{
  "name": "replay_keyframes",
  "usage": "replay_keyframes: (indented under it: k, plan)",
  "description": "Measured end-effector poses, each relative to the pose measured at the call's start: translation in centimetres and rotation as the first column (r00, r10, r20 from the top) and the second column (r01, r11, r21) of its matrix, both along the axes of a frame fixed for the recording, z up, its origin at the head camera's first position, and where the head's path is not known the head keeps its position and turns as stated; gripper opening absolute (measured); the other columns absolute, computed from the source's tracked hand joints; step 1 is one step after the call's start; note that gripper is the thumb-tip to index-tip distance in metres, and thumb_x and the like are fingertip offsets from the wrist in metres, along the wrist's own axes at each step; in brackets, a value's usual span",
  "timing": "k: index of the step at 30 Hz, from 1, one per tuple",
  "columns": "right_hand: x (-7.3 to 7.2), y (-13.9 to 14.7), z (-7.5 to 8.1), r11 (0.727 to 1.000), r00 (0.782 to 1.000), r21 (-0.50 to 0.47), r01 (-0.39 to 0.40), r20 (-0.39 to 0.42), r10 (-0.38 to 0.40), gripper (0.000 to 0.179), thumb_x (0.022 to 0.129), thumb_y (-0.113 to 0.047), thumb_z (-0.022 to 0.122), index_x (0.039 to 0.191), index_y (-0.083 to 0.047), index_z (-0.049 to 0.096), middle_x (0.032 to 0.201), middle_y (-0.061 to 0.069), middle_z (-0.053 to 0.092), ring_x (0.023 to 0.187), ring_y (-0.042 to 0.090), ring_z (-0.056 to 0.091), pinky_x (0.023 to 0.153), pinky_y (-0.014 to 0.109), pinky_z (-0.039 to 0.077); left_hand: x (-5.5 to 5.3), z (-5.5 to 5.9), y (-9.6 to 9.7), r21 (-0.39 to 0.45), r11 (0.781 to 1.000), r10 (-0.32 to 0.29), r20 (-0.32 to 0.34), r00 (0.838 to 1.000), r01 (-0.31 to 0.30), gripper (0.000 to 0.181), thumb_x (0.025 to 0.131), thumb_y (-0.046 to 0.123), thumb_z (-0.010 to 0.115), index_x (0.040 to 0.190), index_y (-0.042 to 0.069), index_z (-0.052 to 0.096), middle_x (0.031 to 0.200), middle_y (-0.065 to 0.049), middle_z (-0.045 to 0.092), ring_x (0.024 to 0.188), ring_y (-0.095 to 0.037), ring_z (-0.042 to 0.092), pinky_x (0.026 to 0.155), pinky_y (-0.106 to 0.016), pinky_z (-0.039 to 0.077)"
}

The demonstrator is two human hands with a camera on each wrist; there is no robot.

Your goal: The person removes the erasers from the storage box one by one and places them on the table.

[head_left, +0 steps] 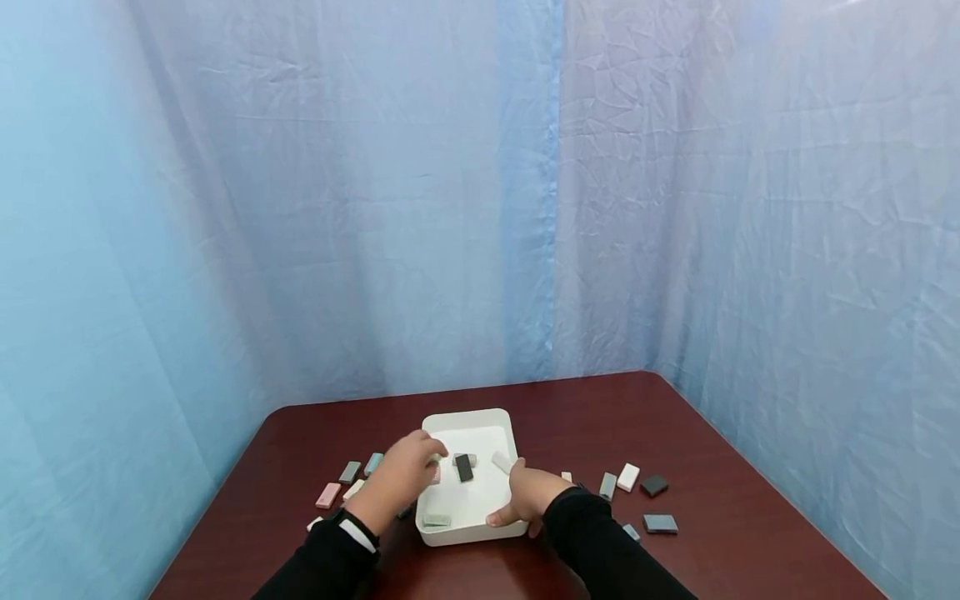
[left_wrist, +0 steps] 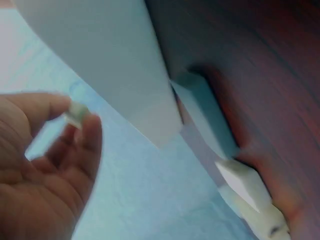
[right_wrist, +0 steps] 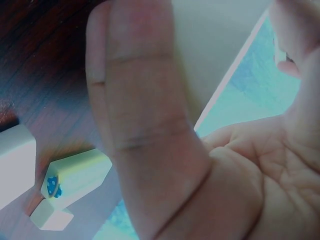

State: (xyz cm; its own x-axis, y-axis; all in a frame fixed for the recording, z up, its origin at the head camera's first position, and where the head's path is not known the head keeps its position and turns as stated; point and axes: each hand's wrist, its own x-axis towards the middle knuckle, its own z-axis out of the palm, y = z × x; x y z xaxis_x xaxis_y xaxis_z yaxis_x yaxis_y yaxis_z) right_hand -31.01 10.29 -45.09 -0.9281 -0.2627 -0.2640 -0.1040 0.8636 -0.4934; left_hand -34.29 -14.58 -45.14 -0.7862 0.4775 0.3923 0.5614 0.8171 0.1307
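Note:
A white rectangular tray [head_left: 468, 537] stands between the two hands, with several small eraser-like blocks inside. Among them are a black block [head_left: 464, 467], a white block [head_left: 502, 462] by the right wall and a pale green block [head_left: 437, 520] in the near left corner. Over the tray's left side, my left hand [head_left: 405, 467] pinches a small pale green block [left_wrist: 77, 114] between thumb and fingertips. My right hand [head_left: 525, 493] grips the tray's right wall, thumb inside and fingers outside along it; the palm partly hides that wall.
Left of the tray lie several blocks, including a pink block [head_left: 328, 495] and a grey block [head_left: 349, 472]. To the right are a white block [head_left: 628, 477], a black block [head_left: 655, 485] and a blue-grey block [head_left: 661, 524]. Blue curtains [head_left: 450, 208] surround the dark red table [head_left: 585, 408].

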Motion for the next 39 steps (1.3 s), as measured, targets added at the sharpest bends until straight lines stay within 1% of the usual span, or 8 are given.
replay_keyframes:
  k: [3, 6, 10, 14, 20, 26, 33, 39]
  plan:
    - [0.0, 0.0, 0.2, 1.000, 1.000, -0.007, -0.006, 0.004, 0.006, 0.115, 0.078, -0.052, 0.078, 0.151, 0.007, 0.012, 0.077, 0.010, 0.061, 0.053, 0.023, 0.063, 0.055, 0.034, 0.049, -0.3, -0.1, -1.0, 0.010, 0.987, 0.158, 0.041, 0.987, -0.158, 0.017, 0.090, 0.007, 0.069, 0.106, 0.014, 0.072, 0.095, -0.001, 0.059, 0.086, -0.016, 0.058, 0.069, -0.033, 0.052]
    - [0.1, -0.1, 0.3, 1.000, 1.000, -0.001, -0.009, 0.005, 0.009, 0.114, 0.079, -0.051, 0.077, 0.152, 0.006, 0.012, 0.073, 0.009, 0.060, 0.053, 0.024, 0.064, 0.053, 0.033, 0.048, -0.5, -0.5, -1.9, -0.015, 0.965, 0.261, 0.124, 0.957, -0.261, 0.017, 0.093, 0.010, 0.067, 0.110, 0.008, 0.067, 0.095, -0.006, 0.061, 0.088, -0.020, 0.060, 0.071, -0.037, 0.053]
    - [0.2, -0.2, 0.4, 1.000, 1.000, 0.002, -0.005, -0.004, 0.005, 0.114, 0.078, -0.051, 0.078, 0.151, 0.007, 0.013, 0.074, 0.010, 0.059, 0.053, 0.024, 0.063, 0.053, 0.033, 0.048, -0.8, -1.2, -2.9, -0.076, 0.949, 0.314, 0.218, 0.924, -0.305, 0.021, 0.094, 0.011, 0.067, 0.113, 0.002, 0.062, 0.095, -0.010, 0.063, 0.088, -0.024, 0.062, 0.071, -0.041, 0.054]
    - [0.2, -0.2, 0.3, 1.000, 1.000, 0.009, -0.001, -0.013, 0.001, 0.114, 0.077, -0.052, 0.078, 0.151, 0.007, 0.014, 0.076, 0.011, 0.059, 0.052, 0.023, 0.063, 0.055, 0.034, 0.048, -0.7, -1.3, -3.1, -0.126, 0.947, 0.320, 0.254, 0.913, -0.297, 0.018, 0.092, 0.010, 0.068, 0.109, 0.003, 0.064, 0.089, -0.009, 0.064, 0.084, -0.023, 0.063, 0.069, -0.041, 0.054]
    - [0.1, -0.1, 0.3, 1.000, 1.000, -0.003, 0.000, -0.010, 0.000, 0.115, 0.077, -0.052, 0.079, 0.151, 0.006, 0.014, 0.081, 0.012, 0.060, 0.052, 0.024, 0.063, 0.055, 0.034, 0.049, -0.4, -0.9, -2.6, -0.200, 0.941, 0.319, 0.244, 0.916, -0.275, 0.012, 0.091, 0.010, 0.069, 0.102, 0.007, 0.065, 0.081, -0.003, 0.061, 0.074, -0.017, 0.060, 0.063, -0.035, 0.051]
    - [0.3, -0.1, 0.3, 1.000, 1.000, -0.007, -0.007, -0.010, 0.007, 0.114, 0.078, -0.051, 0.078, 0.151, 0.006, 0.013, 0.077, 0.010, 0.059, 0.053, 0.024, 0.063, 0.052, 0.033, 0.048, -0.2, -0.5, -2.0, -0.246, 0.938, 0.299, 0.220, 0.929, -0.243, 0.007, 0.095, 0.005, 0.062, 0.100, 0.007, 0.066, 0.081, -0.005, 0.062, 0.077, -0.020, 0.062, 0.067, -0.038, 0.052]
    - [0.4, 0.1, 0.4, 1.000, 1.000, -0.019, -0.010, -0.004, 0.010, 0.113, 0.079, -0.050, 0.078, 0.151, 0.007, 0.013, 0.076, 0.009, 0.060, 0.054, 0.025, 0.064, 0.053, 0.033, 0.048, -0.2, -0.4, -1.7, -0.301, 0.934, 0.256, 0.190, 0.948, -0.191, 0.014, 0.098, 0.004, 0.054, 0.089, 0.009, 0.063, 0.078, -0.005, 0.060, 0.074, -0.020, 0.060, 0.067, -0.038, 0.050]
    - [0.4, 0.1, 0.2, 1.000, 1.000, -0.020, -0.012, -0.013, 0.012, 0.113, 0.079, -0.050, 0.078, 0.151, 0.007, 0.013, 0.075, 0.009, 0.059, 0.053, 0.024, 0.064, 0.052, 0.033, 0.048, -0.2, -0.6, -1.7, -0.310, 0.933, 0.241, 0.153, 0.958, -0.185, 0.015, 0.099, 0.005, 0.054, 0.090, 0.009, 0.065, 0.078, -0.004, 0.060, 0.075, -0.020, 0.060, 0.069, -0.039, 0.051]
